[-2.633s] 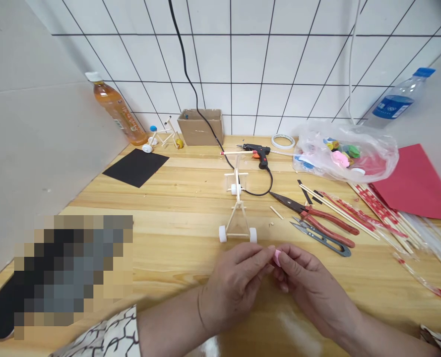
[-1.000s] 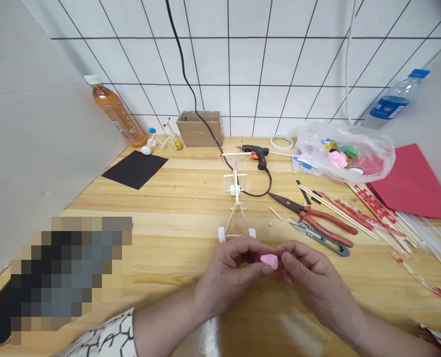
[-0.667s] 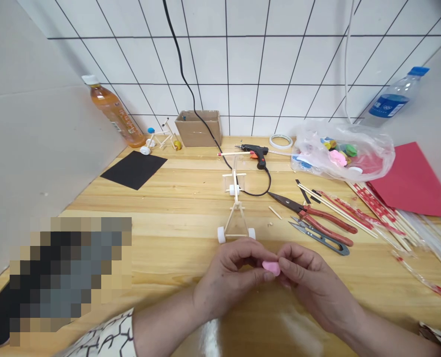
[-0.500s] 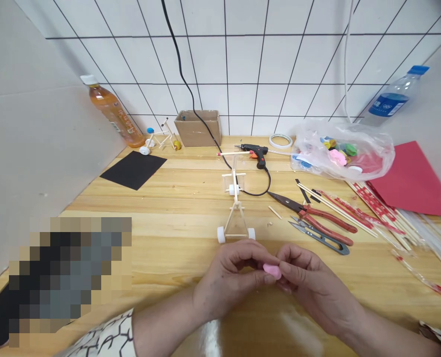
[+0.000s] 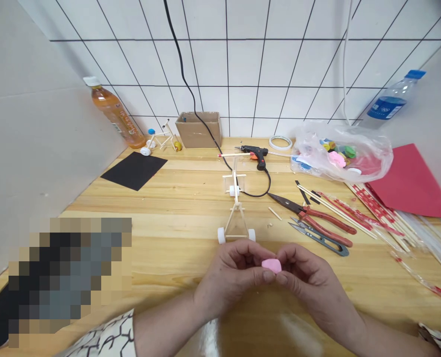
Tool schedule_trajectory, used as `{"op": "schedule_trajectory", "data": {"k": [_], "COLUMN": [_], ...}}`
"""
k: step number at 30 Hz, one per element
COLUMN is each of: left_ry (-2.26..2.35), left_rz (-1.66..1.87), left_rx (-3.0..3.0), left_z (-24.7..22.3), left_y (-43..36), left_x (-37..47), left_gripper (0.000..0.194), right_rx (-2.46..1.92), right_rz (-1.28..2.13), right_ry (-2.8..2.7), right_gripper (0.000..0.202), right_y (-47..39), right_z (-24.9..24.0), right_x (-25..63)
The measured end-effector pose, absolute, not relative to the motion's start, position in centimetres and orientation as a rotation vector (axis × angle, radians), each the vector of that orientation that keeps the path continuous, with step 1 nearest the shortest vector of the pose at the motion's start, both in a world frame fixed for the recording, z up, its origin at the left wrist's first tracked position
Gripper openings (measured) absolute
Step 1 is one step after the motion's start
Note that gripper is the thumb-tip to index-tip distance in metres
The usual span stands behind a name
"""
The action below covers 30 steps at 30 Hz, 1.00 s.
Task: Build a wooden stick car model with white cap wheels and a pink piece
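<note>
A small pink piece [image 5: 271,265] is pinched between the fingertips of both hands, low over the wooden table [image 5: 175,208]. My left hand [image 5: 232,277] grips its left side, my right hand [image 5: 309,285] its right side. Just beyond my fingers stands a three-wheeled stick model [image 5: 236,208] with white wheels. Red-handled pliers [image 5: 313,214] and grey snips [image 5: 319,237] lie to the right of it.
A black glue gun [image 5: 255,152] with its cord, a tape roll [image 5: 281,143], a cardboard box [image 5: 199,129] and a second stick model [image 5: 161,140] line the back. A plastic bag of coloured caps [image 5: 341,156], red paper [image 5: 409,183], sticks [image 5: 357,210], two bottles and black paper [image 5: 135,169] surround.
My fingers have turned the pink piece from edge-on to flat side up and shifted it slightly lower. Nothing else on the table moved.
</note>
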<state>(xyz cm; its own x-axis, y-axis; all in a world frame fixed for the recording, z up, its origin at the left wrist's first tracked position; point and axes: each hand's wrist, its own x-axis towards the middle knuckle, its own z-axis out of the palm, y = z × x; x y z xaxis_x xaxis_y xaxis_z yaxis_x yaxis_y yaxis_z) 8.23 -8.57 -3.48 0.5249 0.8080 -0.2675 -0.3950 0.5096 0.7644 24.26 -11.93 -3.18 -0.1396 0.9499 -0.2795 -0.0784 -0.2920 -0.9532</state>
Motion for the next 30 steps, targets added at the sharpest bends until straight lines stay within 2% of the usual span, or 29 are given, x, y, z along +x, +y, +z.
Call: {"op": "schedule_trajectory", "data": {"k": [10,17,30], "left_ry": [0.694,0.688,0.726], "left_rz": [0.746,0.768,0.752], "left_rx": [0.843,0.785,0.821], "left_z": [-3.00,-3.18,-2.93], "left_y": [-8.22,-8.24,-8.08], "left_x": [7.93,8.20,8.08], "left_gripper": [0.019,0.031,0.018], "right_rx": [-1.155,-1.223,-1.230], "right_rz": [1.591,1.591,1.644], "right_ry": [-1.115,-1.100,-1.086], "right_gripper": [0.019,0.020,0.027], "right_y": [-11.66,-11.52,-11.52], "right_z": [-2.91,-3.23,-3.73], "right_x": [24.62,24.49,24.62]}}
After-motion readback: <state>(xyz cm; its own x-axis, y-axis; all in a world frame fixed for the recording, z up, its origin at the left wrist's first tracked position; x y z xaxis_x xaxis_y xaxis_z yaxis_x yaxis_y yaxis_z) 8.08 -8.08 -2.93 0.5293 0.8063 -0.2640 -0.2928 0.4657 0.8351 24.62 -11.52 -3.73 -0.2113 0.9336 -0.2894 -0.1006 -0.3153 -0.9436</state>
